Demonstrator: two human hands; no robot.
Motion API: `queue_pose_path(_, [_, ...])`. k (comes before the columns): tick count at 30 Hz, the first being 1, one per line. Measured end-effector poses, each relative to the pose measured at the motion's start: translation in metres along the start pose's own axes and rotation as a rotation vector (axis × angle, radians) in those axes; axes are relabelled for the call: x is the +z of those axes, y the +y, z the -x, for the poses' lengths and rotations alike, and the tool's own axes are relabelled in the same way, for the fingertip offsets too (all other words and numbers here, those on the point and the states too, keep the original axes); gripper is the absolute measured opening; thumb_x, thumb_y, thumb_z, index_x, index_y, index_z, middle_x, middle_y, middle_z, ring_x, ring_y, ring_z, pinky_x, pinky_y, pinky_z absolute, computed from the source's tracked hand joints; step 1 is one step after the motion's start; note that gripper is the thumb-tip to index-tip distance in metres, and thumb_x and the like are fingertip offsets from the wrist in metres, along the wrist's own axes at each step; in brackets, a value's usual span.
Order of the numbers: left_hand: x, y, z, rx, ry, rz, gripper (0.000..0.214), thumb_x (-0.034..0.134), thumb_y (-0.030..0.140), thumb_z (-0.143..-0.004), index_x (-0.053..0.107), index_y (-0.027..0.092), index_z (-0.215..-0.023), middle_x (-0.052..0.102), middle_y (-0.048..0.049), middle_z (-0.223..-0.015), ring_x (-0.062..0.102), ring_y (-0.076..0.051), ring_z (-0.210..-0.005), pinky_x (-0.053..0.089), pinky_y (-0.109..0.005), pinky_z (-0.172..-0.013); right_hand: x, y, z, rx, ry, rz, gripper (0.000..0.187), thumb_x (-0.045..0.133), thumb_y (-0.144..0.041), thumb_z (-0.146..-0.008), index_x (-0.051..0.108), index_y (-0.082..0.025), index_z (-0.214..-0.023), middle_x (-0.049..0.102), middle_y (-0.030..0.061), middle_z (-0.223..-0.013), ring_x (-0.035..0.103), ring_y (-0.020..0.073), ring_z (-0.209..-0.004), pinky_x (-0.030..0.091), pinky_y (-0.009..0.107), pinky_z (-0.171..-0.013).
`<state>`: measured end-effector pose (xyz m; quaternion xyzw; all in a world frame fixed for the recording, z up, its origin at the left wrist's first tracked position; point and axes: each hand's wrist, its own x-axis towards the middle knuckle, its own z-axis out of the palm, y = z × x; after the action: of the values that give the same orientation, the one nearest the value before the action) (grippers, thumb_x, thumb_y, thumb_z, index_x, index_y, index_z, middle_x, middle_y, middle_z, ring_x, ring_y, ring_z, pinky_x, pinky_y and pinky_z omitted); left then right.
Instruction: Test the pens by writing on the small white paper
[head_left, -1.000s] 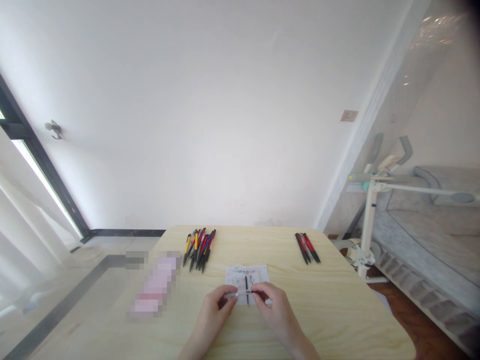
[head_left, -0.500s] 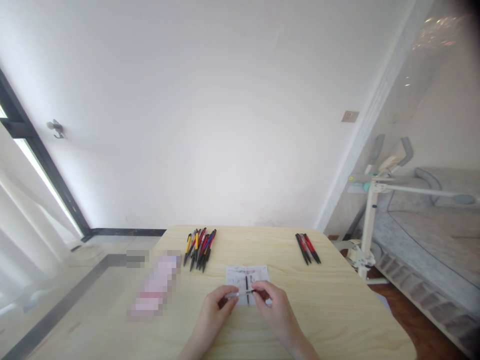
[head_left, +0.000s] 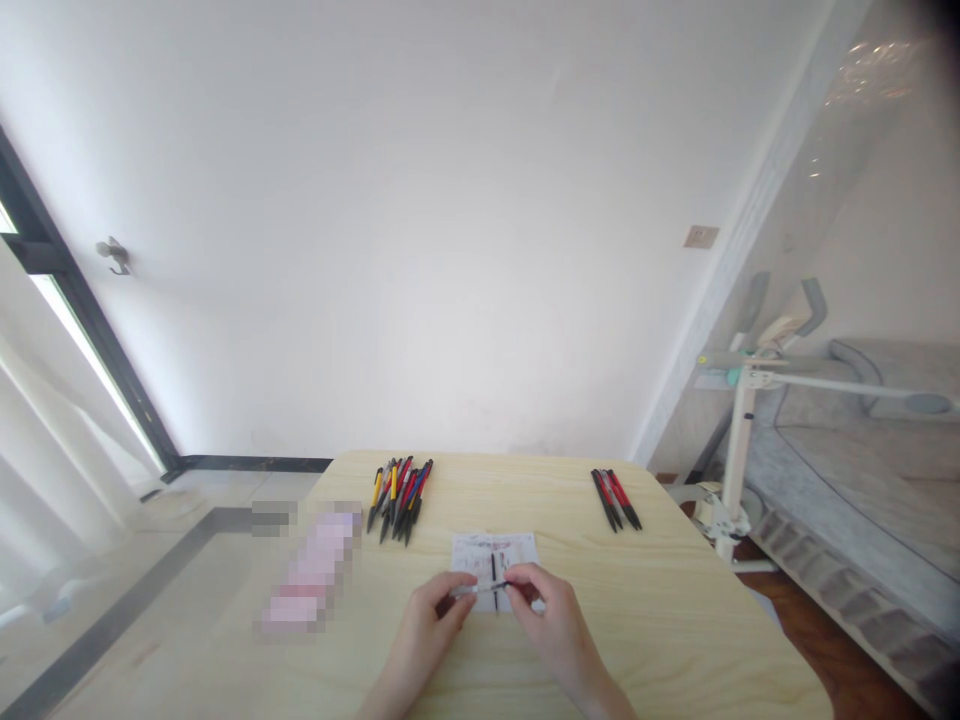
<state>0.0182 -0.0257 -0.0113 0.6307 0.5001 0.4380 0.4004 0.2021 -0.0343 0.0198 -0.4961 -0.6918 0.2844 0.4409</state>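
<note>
Over a small printed paper point(head_left: 517, 548), my left hand point(head_left: 435, 612) pinches the left end of a pen point(head_left: 484, 588) with a pale, grey-looking barrel. My right hand point(head_left: 553, 608) has its fingertips closed on the dark right end of that pen. The pen lies level, side to side, between the two hands. Under it, a thin dark stick point(head_left: 493, 565), perhaps a pen refill, lies lengthwise on the paper. My fingers cover both ends of the pen, so I cannot tell whether it is in one piece.
Several pens point(head_left: 395, 495) with yellow, red, blue and grey barrels lie heaped at the table's back left. A smaller group of red, grey and black pens point(head_left: 616, 498) lies at the back right. A blurred pink item point(head_left: 311, 575) is on the left. The wooden table point(head_left: 645, 610) has rounded corners.
</note>
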Motion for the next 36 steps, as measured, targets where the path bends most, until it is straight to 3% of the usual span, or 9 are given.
queue_pose_path(36, [0.000,0.002,0.000,-0.032,-0.006,0.109,0.022,0.058,0.032,-0.073,0.064,0.017,-0.088,0.061,-0.0002,-0.063,0.051,-0.011,-0.052,0.042,-0.021,-0.051,0.001,-0.009,-0.001,0.019,0.038,-0.077,0.019,0.055,-0.025,-0.076,0.064,-0.016,-0.090,0.068,0.0073,-0.081,0.062,0.0183,-0.071,0.051,0.027,-0.067])
